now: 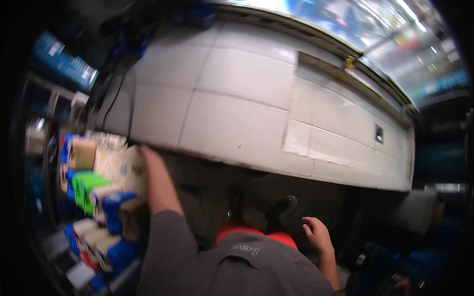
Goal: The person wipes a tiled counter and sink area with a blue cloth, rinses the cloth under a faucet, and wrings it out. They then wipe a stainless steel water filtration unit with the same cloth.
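Note:
My left arm stretches out to the left, and my left hand [140, 149] is beside a pale, blurred surface [118, 165] close to the counter's left front corner. Its fingers are smeared and partly hidden, so I cannot tell whether it holds anything. My right hand [316, 234] hangs low at my right side, away from the counter. Its fingers are loosely bent and a little apart, with nothing seen in them. On the left, near my left arm, are bright green pieces [88, 188] and several blue-and-tan blocky things [118, 209], their kind blurred.
A long white tiled counter [237, 84] runs across in front of me, with a recessed section [340, 128] and a small dark square fitting [378, 133] on the right. Dark cables [131, 101] hang over its left end. Dark floor lies below, around my feet.

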The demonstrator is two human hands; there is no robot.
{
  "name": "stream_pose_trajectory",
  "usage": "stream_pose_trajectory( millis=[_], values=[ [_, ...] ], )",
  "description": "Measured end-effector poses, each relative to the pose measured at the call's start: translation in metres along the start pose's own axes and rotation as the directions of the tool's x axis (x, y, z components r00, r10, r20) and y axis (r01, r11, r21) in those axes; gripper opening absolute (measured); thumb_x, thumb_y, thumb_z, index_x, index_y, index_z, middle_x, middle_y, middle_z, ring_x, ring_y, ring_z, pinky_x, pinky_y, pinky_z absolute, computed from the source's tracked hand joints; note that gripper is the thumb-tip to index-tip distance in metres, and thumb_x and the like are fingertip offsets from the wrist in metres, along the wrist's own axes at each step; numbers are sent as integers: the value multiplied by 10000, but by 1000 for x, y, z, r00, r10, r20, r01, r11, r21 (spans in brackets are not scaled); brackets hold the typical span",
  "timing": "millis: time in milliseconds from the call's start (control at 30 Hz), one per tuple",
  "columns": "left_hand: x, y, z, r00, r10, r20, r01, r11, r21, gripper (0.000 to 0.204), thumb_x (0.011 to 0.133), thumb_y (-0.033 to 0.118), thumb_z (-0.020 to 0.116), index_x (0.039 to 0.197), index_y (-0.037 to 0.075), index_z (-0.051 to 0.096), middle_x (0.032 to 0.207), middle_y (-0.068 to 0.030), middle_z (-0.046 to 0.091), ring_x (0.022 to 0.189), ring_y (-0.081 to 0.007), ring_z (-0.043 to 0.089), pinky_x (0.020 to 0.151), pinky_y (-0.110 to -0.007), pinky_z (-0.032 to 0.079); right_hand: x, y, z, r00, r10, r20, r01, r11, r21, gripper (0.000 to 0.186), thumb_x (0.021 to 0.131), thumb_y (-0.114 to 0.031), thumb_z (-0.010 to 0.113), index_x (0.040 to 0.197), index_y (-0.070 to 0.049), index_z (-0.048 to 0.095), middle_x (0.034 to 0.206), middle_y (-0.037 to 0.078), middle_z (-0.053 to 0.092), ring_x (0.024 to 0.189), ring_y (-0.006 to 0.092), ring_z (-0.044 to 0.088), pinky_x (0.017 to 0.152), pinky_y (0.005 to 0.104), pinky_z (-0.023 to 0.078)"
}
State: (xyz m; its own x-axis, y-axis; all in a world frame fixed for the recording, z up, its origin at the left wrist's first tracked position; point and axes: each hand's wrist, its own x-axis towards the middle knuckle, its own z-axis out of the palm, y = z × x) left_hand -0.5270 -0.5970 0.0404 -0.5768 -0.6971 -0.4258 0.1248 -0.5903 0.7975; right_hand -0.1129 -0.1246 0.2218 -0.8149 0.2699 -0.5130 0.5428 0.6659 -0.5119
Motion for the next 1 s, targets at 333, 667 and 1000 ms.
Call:
stream_pose_trajectory(
  millis=[333, 667, 1000],
  values=[
    [-41, -7, -17, 996, 83, -6, -82, 987, 142, 711, 969, 572, 295, 1405, 15, 370, 1419, -112, 428, 1301, -235, 415, 1131, -378, 259, 22, -19, -5, 987, -93, 130, 113, 981, -157, 297, 888, -254, 585, 1131, -89, 630, 1119, 119, 640, 1045, 300, 602, 912, 400, 478],
    [-255, -129, -8, 995, -102, 15, 101, 991, 88, 763, 967, 597, 211, 1473, 27, 264, 1542, -105, 254, 1405, -242, 273, 1160, -361, 200, 14, 45, -16, 992, -117, 43, 120, 991, -57, 307, 888, -282, 589, 1132, -101, 634, 1111, 102, 646, 1039, 292, 606, 900, 393, 482],
    [-479, -230, 7, 973, -231, 20, 219, 943, 249, 793, 964, 629, 210, 1483, 31, 236, 1533, -92, 279, 1379, -244, 323, 1146, -362, 231, -5, 201, -71, 987, -136, -83, 143, 986, 88, 305, 889, -284, 583, 1131, -106, 637, 1106, 101, 648, 1028, 293, 612, 895, 389, 486]
  ],
)
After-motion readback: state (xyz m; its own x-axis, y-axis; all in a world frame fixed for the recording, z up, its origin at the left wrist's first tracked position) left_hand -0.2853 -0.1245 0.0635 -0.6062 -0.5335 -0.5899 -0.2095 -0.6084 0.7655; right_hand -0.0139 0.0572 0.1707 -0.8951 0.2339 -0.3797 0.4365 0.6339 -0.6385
